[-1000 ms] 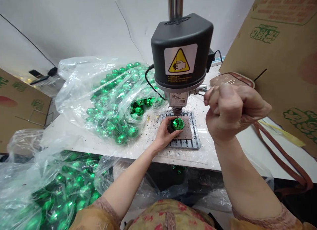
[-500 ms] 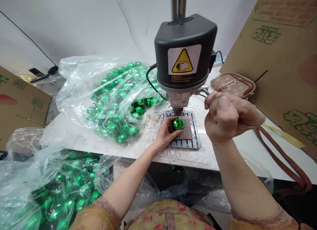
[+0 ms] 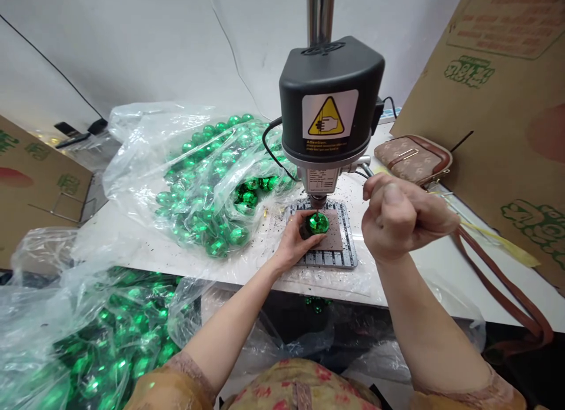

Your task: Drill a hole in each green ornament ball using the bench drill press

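My left hand (image 3: 295,240) grips a green faceted ball (image 3: 318,223) between thumb and fingers. The ball sits on a brown square pad (image 3: 336,236) on the slotted metal base (image 3: 349,254) of a small drill press (image 3: 332,101). Right above the ball is the drill chuck (image 3: 318,202); whether the bit is inside the ball I cannot tell. At the right, my right hand (image 3: 395,216) is closed around the drill press lever (image 3: 365,170), most of which it hides.
A clear plastic bag (image 3: 132,145) of shiny green balls (image 3: 216,246) lies left of the drill. Another bag of green balls (image 3: 115,339) is lower left. A patterned handbag (image 3: 412,157) with a brown strap and a cardboard box (image 3: 498,122) stand right. Dark shavings dot the table (image 3: 220,275).
My right hand has moved slightly down and left on the lever. The drill head appears a little lower in view. My left hand stays on the ball.
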`<state>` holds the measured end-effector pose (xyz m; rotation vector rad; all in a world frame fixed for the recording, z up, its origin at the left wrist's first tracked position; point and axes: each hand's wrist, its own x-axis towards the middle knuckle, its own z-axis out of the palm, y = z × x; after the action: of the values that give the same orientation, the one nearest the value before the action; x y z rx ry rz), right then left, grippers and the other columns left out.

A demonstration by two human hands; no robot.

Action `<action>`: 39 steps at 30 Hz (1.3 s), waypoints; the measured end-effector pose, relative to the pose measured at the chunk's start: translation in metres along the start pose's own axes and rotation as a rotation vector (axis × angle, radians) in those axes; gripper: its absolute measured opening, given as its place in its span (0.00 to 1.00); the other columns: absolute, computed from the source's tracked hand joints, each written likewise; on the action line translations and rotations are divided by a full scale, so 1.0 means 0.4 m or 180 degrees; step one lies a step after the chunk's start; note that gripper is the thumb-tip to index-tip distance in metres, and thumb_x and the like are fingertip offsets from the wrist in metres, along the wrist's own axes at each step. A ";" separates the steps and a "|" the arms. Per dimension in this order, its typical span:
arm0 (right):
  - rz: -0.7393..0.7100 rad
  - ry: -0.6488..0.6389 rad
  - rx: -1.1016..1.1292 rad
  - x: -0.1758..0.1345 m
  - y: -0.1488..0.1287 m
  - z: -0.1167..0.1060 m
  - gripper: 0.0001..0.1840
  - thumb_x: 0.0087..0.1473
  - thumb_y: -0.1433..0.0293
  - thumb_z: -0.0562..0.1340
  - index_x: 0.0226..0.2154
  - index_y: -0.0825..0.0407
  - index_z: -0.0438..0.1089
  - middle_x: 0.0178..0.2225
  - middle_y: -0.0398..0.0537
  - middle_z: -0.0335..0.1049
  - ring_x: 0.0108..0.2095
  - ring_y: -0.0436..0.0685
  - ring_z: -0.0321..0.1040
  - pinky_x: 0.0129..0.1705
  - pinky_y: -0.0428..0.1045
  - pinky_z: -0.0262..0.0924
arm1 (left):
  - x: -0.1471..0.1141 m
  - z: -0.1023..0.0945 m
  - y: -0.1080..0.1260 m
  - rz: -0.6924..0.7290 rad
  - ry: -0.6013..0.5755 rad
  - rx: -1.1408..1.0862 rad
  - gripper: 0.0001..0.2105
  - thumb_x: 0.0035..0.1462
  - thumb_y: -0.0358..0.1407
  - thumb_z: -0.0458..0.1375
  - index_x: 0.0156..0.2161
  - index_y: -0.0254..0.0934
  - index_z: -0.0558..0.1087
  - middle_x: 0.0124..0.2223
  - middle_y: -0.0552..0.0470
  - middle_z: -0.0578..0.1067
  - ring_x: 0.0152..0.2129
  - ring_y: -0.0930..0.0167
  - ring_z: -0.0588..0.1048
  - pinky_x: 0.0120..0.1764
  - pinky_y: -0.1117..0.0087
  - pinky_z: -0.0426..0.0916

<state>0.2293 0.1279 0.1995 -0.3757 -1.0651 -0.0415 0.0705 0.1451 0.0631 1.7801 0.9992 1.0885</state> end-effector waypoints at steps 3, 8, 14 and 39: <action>0.0445 0.0154 -0.0123 0.050 -0.018 0.028 0.27 0.57 0.73 0.61 0.15 0.52 0.45 0.13 0.35 0.43 0.14 0.42 0.45 0.21 0.47 0.48 | 0.005 0.000 0.003 -0.0031 -0.0009 0.0099 0.25 0.54 0.40 0.71 0.55 0.41 0.70 0.53 0.45 0.75 0.52 0.60 0.74 0.56 0.57 0.69; 0.0767 0.0031 -0.0130 0.127 -0.030 0.061 0.23 0.58 0.73 0.61 0.17 0.50 0.51 0.13 0.33 0.45 0.15 0.41 0.45 0.20 0.45 0.45 | -0.018 0.002 0.042 0.0286 0.0461 0.0407 0.21 0.56 0.40 0.69 0.52 0.39 0.71 0.48 0.46 0.78 0.46 0.63 0.78 0.49 0.61 0.74; 0.0756 -0.0069 -0.0100 0.130 -0.019 0.057 0.24 0.60 0.72 0.60 0.18 0.49 0.48 0.14 0.33 0.46 0.16 0.41 0.47 0.21 0.46 0.45 | -0.219 0.010 0.074 0.2362 0.0203 0.1542 0.22 0.60 0.46 0.64 0.54 0.38 0.68 0.46 0.42 0.78 0.39 0.66 0.80 0.37 0.67 0.76; 0.0623 -0.0066 -0.0037 0.118 -0.013 0.048 0.24 0.60 0.68 0.63 0.17 0.49 0.53 0.13 0.34 0.47 0.15 0.44 0.47 0.19 0.48 0.45 | 0.222 -0.307 0.041 -0.1592 -0.0202 0.4068 0.23 0.56 0.26 0.58 0.57 0.39 0.75 0.56 0.36 0.73 0.50 0.52 0.75 0.50 0.56 0.71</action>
<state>0.2352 0.1361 0.2497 -0.4902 -1.0445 0.1308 -0.0117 0.2472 0.1410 2.2005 2.2233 -0.0428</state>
